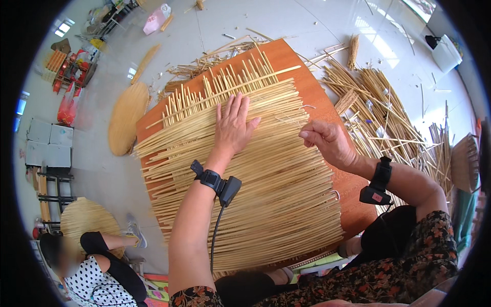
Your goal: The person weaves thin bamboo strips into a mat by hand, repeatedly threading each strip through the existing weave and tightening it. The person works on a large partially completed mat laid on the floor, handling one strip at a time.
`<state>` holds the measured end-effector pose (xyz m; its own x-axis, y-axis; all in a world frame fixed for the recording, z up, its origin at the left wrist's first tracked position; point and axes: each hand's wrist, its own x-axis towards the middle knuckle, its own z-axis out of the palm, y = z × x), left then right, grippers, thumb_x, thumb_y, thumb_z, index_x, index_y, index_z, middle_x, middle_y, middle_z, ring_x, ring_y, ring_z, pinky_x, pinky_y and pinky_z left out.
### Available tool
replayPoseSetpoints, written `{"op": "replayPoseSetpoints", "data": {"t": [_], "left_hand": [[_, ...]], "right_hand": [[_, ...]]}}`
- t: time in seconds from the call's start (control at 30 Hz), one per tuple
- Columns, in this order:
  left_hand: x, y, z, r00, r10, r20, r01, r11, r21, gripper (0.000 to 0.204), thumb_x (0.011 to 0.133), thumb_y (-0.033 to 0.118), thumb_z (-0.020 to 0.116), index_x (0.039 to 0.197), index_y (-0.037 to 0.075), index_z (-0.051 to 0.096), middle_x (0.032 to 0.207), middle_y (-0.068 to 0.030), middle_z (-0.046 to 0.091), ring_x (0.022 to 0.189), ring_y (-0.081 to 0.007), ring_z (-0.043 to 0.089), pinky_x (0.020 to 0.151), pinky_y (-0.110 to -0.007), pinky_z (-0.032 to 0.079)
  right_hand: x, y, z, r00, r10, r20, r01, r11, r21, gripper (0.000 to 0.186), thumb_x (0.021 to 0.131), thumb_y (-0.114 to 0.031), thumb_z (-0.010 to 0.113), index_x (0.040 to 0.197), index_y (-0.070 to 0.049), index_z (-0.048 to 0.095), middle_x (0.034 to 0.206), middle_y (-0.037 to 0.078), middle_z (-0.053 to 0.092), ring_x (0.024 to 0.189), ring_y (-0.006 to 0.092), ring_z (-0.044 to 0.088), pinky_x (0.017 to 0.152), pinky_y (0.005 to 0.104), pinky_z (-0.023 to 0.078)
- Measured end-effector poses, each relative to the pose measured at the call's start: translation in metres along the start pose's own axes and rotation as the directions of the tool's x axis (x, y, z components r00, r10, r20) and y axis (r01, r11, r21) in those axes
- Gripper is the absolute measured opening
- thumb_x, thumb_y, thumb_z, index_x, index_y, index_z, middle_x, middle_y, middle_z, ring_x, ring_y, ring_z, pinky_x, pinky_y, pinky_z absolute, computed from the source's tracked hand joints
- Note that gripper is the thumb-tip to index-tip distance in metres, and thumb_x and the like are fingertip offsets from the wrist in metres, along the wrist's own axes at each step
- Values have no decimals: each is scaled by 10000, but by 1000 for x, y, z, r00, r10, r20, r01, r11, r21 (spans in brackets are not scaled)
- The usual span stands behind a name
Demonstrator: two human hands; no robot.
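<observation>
A wide mat of straw-coloured stalks (255,189) lies across an orange-brown board (307,77) in front of me. My left hand (233,123) rests flat on the mat's far part, palm down, fingers stretched out. Just beyond its fingertips a long single stalk (276,73) lies crosswise over a row of short stalk ends. Over the mat's right edge, my right hand (327,143) is closed in a pinch. A thin pale thread (289,121) runs to its fingertips, hard to make out. A short white cord end (309,106) sticks out nearby.
Loose stalks (383,97) are heaped on the floor at the right. An oval woven piece (128,117) lies left of the board. At the lower left another person (97,276) sits beside a round stalk mat (87,220). White boxes (48,143) stand at the far left.
</observation>
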<state>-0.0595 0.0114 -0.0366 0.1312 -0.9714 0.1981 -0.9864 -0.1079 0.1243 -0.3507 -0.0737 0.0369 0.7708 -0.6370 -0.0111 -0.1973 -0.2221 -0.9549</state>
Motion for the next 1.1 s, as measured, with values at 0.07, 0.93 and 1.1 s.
{"op": "replayPoseSetpoints", "data": {"t": [0.07, 0.93, 1.1], "left_hand": [[-1, -4, 4, 998, 33, -62, -31, 999, 25, 751, 1047, 575, 450, 1567, 34, 408, 1636, -191, 387, 1528, -365, 334, 1261, -563, 192], [63, -8, -197, 847, 131, -515, -7, 972, 235, 149, 1014, 165, 590, 1140, 126, 660, 1097, -121, 630, 923, -383, 681, 759, -471, 557], [23, 90, -279, 739, 339, -582, -266, 941, 211, 205, 1033, 174, 598, 1210, 90, 661, 1106, -116, 672, 934, -358, 683, 771, -426, 548]], "right_hand": [[-1, 24, -4, 1000, 8, -23, -7, 1000, 30, 162, 1008, -150, 688, 1023, 9, 714, 881, 59, 664, 753, 134, 667, 690, 294, 550], [-33, -8, -88, 923, -382, -37, 282, 741, -609, 313, 950, -139, 700, 1242, -34, 663, 1057, 160, 700, 835, 324, 694, 733, 406, 558], [-52, -78, -113, 920, -346, 186, 365, 578, -730, 312, 987, -212, 684, 1248, -40, 674, 1048, 120, 738, 886, 267, 731, 778, 381, 585]]}}
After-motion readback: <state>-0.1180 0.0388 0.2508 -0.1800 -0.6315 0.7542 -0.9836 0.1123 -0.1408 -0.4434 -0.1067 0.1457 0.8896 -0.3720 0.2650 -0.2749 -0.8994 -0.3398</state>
